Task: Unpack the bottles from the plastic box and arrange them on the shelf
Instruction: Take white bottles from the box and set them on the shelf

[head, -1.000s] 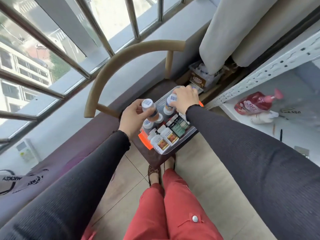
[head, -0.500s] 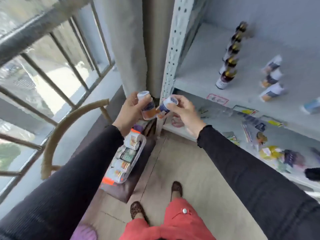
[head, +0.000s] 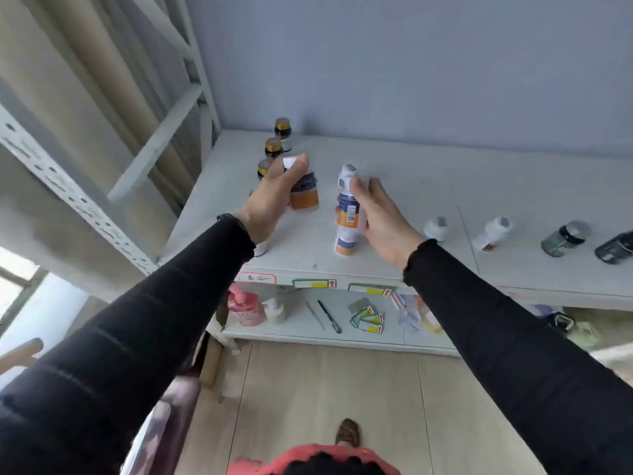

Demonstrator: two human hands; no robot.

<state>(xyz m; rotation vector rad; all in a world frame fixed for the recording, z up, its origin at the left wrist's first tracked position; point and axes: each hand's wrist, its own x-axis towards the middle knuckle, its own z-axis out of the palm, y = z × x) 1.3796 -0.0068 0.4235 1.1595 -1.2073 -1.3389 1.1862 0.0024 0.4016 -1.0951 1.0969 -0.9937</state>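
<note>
Here, orange-labelled bottle (head: pixel 304 193) in left hand (head: pixel 270 204) (print blurred)

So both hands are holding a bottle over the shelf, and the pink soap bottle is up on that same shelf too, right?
Not quite. In the head view the left hand and right hand each hold a bottle over the top shelf, but the pink soap bottle stands on the lower shelf, not the same one.

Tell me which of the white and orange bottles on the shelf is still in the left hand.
The bottle nearest the gold-capped row, gripped by the left hand. The others stand in a front-to-back line beside the right hand.
</note>
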